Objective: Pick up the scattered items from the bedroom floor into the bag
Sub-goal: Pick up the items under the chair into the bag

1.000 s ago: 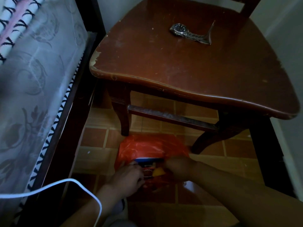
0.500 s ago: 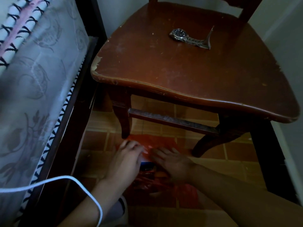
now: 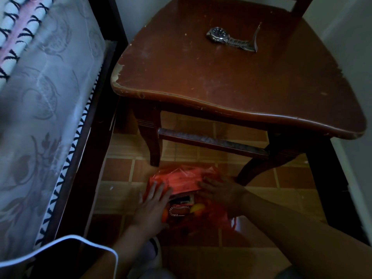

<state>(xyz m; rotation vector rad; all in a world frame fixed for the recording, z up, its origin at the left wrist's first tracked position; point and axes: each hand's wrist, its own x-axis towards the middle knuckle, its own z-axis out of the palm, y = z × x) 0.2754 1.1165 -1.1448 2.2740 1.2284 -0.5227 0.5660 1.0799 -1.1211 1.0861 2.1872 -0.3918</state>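
An orange plastic bag [image 3: 181, 181] lies on the tiled floor in front of the chair legs. My left hand [image 3: 154, 204] lies flat on its left side with straight fingers. On the bag's right side rests my right hand [image 3: 219, 191], fingers spread. Between the hands the bag's mouth gapes and shows a metal chain [image 3: 179, 210], a yellow item [image 3: 197, 208] and a dark boxy item [image 3: 181, 199]. The rest of the bag's contents are too dark to make out.
A brown wooden chair [image 3: 231, 83] stands just beyond the bag, with a wristwatch [image 3: 231, 39] on its seat. A bed with a patterned mattress [image 3: 40, 109] runs along the left. A white cable [image 3: 80, 241] loops at the lower left.
Both hands went from gripping the bag's mouth to lying flat on the bag. The bag's upper part now shows spread out beyond the fingers.
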